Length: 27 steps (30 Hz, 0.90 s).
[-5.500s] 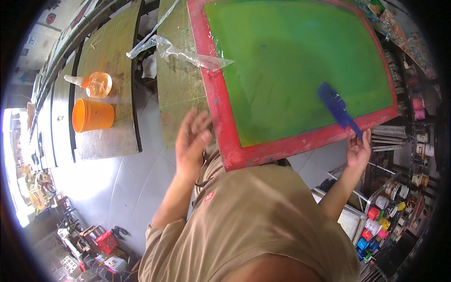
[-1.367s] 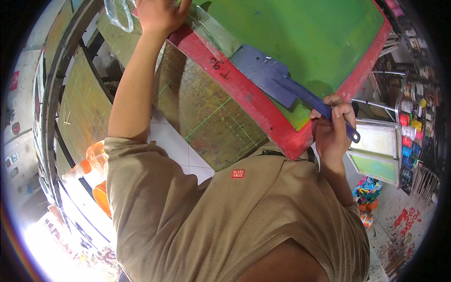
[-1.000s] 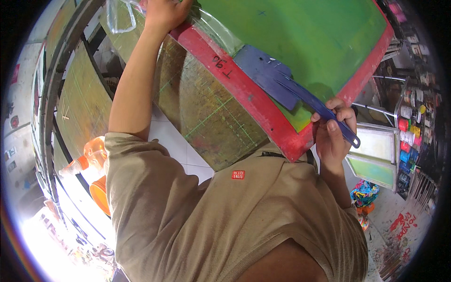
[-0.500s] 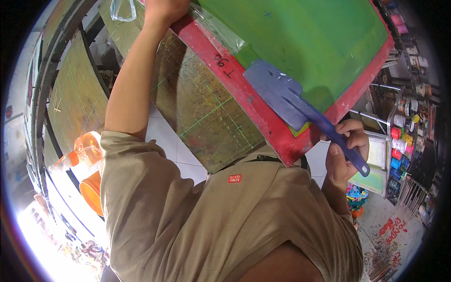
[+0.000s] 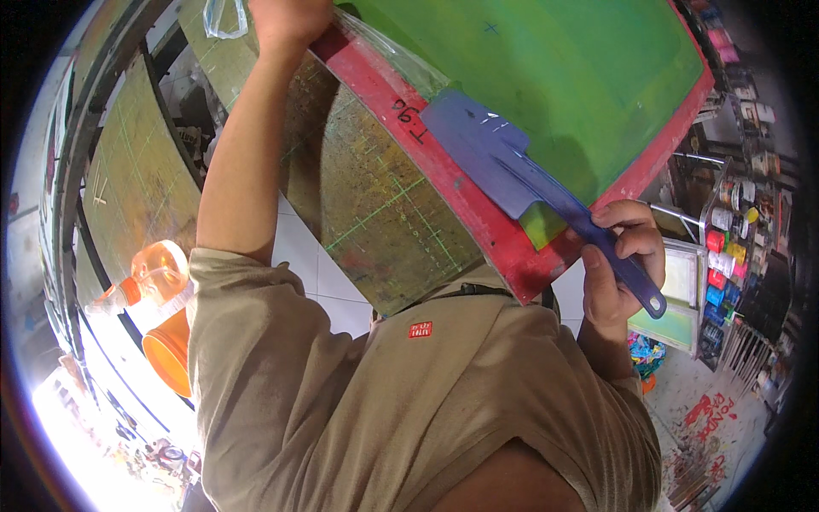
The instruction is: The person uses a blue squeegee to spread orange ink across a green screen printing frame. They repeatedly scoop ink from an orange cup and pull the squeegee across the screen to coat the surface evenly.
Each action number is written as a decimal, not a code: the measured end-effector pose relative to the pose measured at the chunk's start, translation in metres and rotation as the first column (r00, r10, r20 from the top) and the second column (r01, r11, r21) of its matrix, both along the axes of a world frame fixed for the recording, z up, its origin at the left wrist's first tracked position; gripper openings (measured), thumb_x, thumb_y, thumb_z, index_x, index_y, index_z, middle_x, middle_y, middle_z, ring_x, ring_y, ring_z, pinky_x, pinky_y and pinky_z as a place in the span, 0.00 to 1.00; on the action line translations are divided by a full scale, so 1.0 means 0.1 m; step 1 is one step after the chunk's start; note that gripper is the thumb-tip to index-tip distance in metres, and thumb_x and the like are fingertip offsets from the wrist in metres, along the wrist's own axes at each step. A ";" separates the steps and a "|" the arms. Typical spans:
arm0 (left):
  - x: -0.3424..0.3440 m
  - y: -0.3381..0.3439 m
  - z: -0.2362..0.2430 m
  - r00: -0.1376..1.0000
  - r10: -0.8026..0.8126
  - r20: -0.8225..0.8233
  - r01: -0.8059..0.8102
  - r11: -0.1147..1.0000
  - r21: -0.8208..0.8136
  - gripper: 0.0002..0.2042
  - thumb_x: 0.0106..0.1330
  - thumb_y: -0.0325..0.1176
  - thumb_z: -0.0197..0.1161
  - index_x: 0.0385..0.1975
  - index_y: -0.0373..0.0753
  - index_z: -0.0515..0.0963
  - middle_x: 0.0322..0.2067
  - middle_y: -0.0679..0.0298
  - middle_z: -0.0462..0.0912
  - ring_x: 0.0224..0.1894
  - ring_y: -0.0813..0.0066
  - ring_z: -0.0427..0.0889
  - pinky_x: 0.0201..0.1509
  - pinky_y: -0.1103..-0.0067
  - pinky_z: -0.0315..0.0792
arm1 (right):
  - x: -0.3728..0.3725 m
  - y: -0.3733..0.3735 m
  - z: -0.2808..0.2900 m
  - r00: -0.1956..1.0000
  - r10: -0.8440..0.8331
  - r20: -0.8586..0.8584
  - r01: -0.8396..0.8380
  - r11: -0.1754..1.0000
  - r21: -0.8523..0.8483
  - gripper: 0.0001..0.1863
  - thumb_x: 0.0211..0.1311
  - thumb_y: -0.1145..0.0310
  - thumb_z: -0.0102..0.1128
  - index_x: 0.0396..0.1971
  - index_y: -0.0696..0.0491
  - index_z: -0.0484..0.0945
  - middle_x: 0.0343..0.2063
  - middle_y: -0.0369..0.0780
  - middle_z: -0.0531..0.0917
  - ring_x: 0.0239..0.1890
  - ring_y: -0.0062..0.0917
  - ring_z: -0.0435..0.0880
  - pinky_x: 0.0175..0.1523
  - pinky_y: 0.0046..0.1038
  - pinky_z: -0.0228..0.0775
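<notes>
A mesh screen with a green field point(image 5: 580, 68) and red frame point(image 5: 384, 85) lies across the upper middle. My left hand point(image 5: 290, 19) is at the screen's upper left, on a clear plastic strip point(image 5: 392, 55) along the frame's edge; its fingertips are hidden at the picture's top. My right hand point(image 5: 624, 264), low at the screen's right corner, is closed on the handle of a blue plastic scraper point(image 5: 482, 158), whose broad blade lies flat across the frame's inner left edge, at the strip's lower end.
Green-lined boards point(image 5: 392, 230) lie under and left of the screen. An orange cup point(image 5: 166, 350) and squeeze bottle point(image 5: 158, 271) stand at lower left. At right are small framed screens point(image 5: 670, 303), paint pots point(image 5: 725, 256) and metal rails. A loop of clear plastic point(image 5: 226, 21) hangs at top.
My left hand, open beside the frame earlier, has moved up onto its edge. Over the last second the scraper and my right hand have shifted slightly down. The screen sits at a steeper angle than earlier.
</notes>
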<state>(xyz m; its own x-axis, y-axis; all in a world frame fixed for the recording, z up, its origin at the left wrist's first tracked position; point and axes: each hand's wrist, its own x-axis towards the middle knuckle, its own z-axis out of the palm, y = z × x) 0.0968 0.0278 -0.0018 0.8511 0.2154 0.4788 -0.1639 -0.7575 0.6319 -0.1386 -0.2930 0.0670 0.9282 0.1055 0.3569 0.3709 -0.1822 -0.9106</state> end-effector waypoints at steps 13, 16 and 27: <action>0.17 0.18 -0.03 0.989 0.055 -0.134 -0.053 0.998 0.019 0.14 0.54 0.35 0.56 0.12 0.33 0.74 0.12 0.53 0.74 0.14 0.64 0.73 0.22 0.68 0.67 | 0.01 0.19 0.17 0.975 0.002 0.223 0.053 0.970 -0.238 0.19 0.43 0.79 0.71 0.27 0.51 0.66 0.34 0.46 0.80 0.29 0.30 0.80 0.30 0.27 0.74; 0.19 0.20 0.04 0.957 0.098 -0.273 -0.098 0.995 0.015 0.14 0.52 0.36 0.57 0.10 0.34 0.74 0.10 0.57 0.72 0.13 0.67 0.71 0.20 0.69 0.66 | -0.02 0.24 0.22 0.956 0.040 0.292 0.045 0.958 -0.282 0.19 0.41 0.77 0.72 0.27 0.51 0.68 0.32 0.44 0.81 0.26 0.30 0.81 0.28 0.27 0.74; 0.17 0.15 0.39 0.899 -0.017 -0.438 0.030 0.999 0.022 0.11 0.49 0.32 0.59 0.10 0.34 0.75 0.09 0.61 0.72 0.13 0.72 0.71 0.20 0.72 0.67 | 0.09 0.40 0.19 0.900 0.171 0.401 -0.059 0.960 -0.275 0.15 0.42 0.78 0.70 0.26 0.52 0.70 0.28 0.41 0.81 0.24 0.31 0.81 0.26 0.28 0.73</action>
<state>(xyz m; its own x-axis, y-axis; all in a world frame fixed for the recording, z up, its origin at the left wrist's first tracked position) 0.1137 0.0427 0.0376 0.9807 0.1851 0.0628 0.1064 -0.7750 0.6230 -0.1291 -0.2525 0.0864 0.6748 0.3397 0.6551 0.7380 -0.3153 -0.5966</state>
